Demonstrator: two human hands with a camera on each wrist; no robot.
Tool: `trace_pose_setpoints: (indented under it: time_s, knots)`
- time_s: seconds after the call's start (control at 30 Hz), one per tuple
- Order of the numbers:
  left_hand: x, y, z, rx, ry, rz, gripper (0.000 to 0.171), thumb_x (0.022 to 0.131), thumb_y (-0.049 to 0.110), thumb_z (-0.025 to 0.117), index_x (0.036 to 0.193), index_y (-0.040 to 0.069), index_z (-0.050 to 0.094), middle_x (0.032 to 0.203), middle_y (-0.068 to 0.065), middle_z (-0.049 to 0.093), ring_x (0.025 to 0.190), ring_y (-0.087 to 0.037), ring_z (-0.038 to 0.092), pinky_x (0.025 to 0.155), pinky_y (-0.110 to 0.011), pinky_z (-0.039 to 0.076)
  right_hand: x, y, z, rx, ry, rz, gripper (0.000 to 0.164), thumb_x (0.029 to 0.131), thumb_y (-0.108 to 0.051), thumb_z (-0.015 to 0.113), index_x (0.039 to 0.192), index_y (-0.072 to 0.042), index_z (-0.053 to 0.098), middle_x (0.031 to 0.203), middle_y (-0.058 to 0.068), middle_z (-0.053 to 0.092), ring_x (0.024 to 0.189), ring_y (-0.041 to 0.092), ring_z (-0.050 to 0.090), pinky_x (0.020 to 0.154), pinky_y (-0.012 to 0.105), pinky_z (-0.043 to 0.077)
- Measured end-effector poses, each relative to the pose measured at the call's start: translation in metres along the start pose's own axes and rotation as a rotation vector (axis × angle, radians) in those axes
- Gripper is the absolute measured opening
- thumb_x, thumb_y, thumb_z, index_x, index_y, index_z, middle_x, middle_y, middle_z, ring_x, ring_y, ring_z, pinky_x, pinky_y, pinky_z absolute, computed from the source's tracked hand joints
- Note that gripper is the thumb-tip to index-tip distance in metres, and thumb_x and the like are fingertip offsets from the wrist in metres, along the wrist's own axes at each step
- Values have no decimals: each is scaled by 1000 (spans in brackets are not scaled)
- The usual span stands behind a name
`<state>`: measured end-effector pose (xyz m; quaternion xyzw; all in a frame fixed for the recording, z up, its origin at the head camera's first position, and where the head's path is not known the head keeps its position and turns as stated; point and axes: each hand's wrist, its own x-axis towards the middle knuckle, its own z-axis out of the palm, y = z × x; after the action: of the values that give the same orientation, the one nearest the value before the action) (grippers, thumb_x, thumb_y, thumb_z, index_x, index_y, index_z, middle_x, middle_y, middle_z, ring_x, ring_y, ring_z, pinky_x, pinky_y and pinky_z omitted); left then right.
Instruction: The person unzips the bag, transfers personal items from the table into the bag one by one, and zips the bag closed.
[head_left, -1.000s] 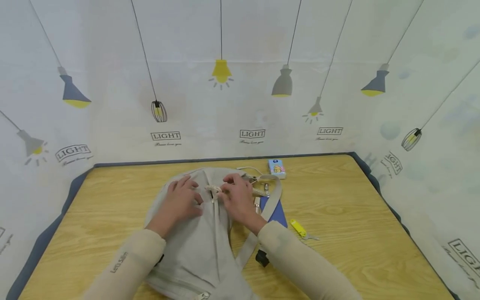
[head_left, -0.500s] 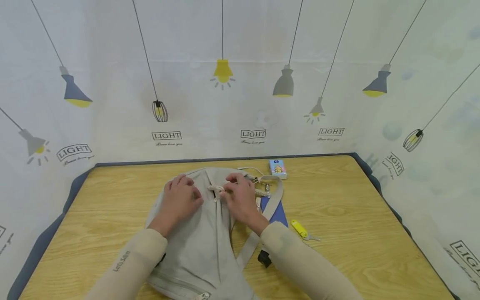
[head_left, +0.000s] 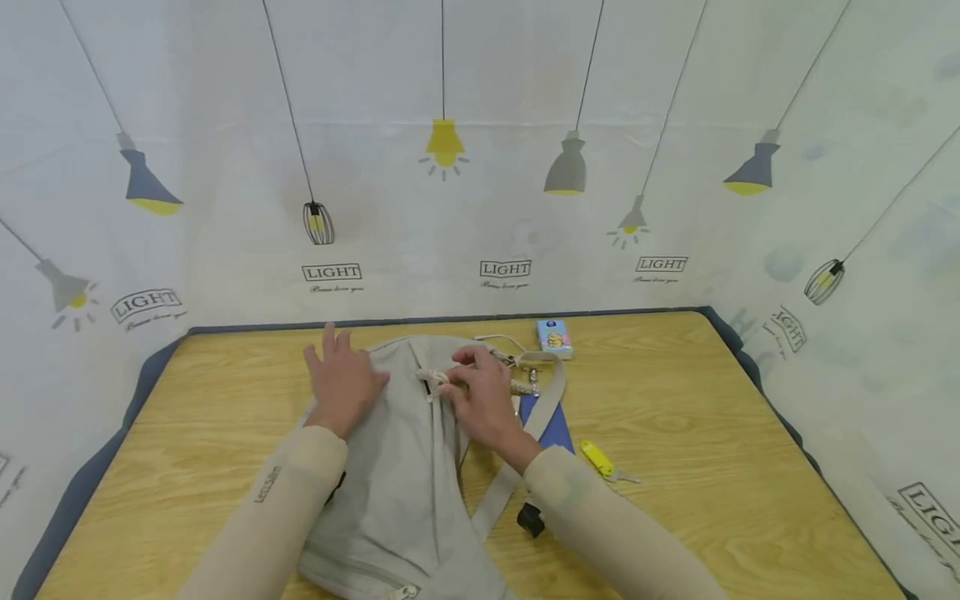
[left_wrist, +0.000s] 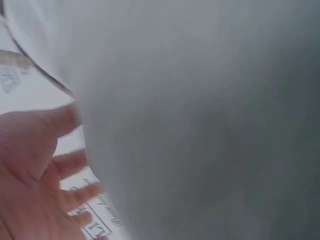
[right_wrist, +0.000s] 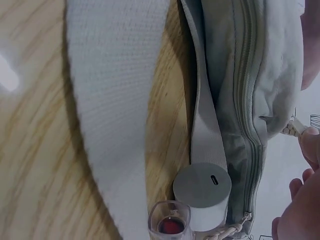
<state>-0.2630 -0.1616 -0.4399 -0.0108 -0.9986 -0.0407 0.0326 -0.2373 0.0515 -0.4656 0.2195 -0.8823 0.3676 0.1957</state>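
A light grey fabric bag (head_left: 397, 475) lies on the wooden table, with a zipper running down its middle. My right hand (head_left: 482, 396) pinches the cream braided cord pull (head_left: 431, 377) near the zipper's upper end; the right wrist view shows fingertips (right_wrist: 309, 142) on it too. A short dark gap shows beside the pull. At the bag's upper left edge is my left hand (head_left: 343, 383), fingers spread and thumb over the fabric. In the left wrist view the pale bag (left_wrist: 200, 125) fills most of the picture, with the thumb and fingers along its edge.
Right of the bag lie a strap (head_left: 495, 500), a blue flat item (head_left: 557, 429), a yellow key tag (head_left: 597, 457) with a key and a black buckle (head_left: 530, 521). A small light-blue pack (head_left: 554, 338) lies behind. A white cylinder (right_wrist: 202, 186) stands beside a clear cup-like piece (right_wrist: 170, 222).
My left hand has moved left and away, from the bag's top surface beside the zipper to its upper left edge, with its fingers spreading. The right hand stays at the cord pull.
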Motion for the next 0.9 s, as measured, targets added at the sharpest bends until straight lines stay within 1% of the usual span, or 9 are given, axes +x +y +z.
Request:
trace_pose_setpoints:
  time_s: [0.03, 0.13, 0.23, 0.3, 0.43, 0.53, 0.77, 0.9]
  knots:
    - [2, -1, 0, 25, -3, 3, 40, 89, 36, 67, 99, -2, 71, 140, -28, 47, 147, -45, 16, 111, -70, 15, 0, 0, 0, -3, 1, -6, 12, 87, -20, 71, 88, -9, 75, 115, 9, 60, 107, 24, 57, 99, 55, 34]
    - [9, -5, 2, 80, -17, 24, 24, 92, 22, 62, 93, 0, 72, 129, -25, 56, 142, -44, 25, 111, -68, 17, 0, 0, -1, -11, 4, -18, 11, 86, -20, 72, 88, -9, 75, 115, 8, 61, 107, 24, 57, 99, 54, 34]
    - [14, -9, 4, 126, -24, 45, 23, 95, 12, 52, 93, -1, 71, 122, -22, 59, 134, -42, 34, 111, -66, 20, 0, 0, -2, -28, -3, -29, 11, 86, -21, 71, 87, -10, 75, 116, 8, 61, 108, 24, 56, 99, 54, 34]
    - [18, -12, 4, 128, -21, 44, 25, 95, 9, 49, 94, -4, 70, 122, -23, 58, 131, -43, 36, 111, -66, 21, 1, -1, -3, -60, -13, -49, 11, 85, -22, 72, 87, -12, 75, 116, 7, 62, 109, 23, 57, 99, 53, 35]
    - [21, -16, -3, 74, 2, 23, 25, 93, 8, 50, 96, -8, 70, 125, -25, 55, 130, -44, 36, 111, -67, 20, 1, -2, -6, -133, -58, -92, 12, 84, -25, 72, 87, -15, 75, 117, 5, 62, 111, 22, 57, 100, 52, 35]
    - [22, -18, -8, 33, 8, 3, 25, 94, 9, 51, 98, -8, 69, 126, -25, 53, 131, -43, 35, 113, -67, 18, 0, -5, -9, -169, -100, -110, 13, 85, -27, 70, 90, -16, 75, 119, 4, 61, 113, 21, 58, 102, 52, 35]
    - [24, -24, -7, -44, 14, -29, 26, 95, 9, 49, 100, -8, 68, 127, -25, 51, 131, -43, 33, 113, -65, 16, -5, -12, -16, -197, -176, -126, 15, 89, -29, 65, 89, -17, 74, 121, 1, 58, 116, 18, 54, 105, 51, 33]
    - [26, -28, -7, -65, 26, -44, 28, 95, 9, 47, 101, -11, 66, 128, -27, 49, 131, -45, 32, 113, -66, 16, -8, -17, -21, -203, -210, -143, 14, 90, -28, 65, 88, -18, 74, 121, 0, 58, 118, 18, 53, 107, 52, 32]
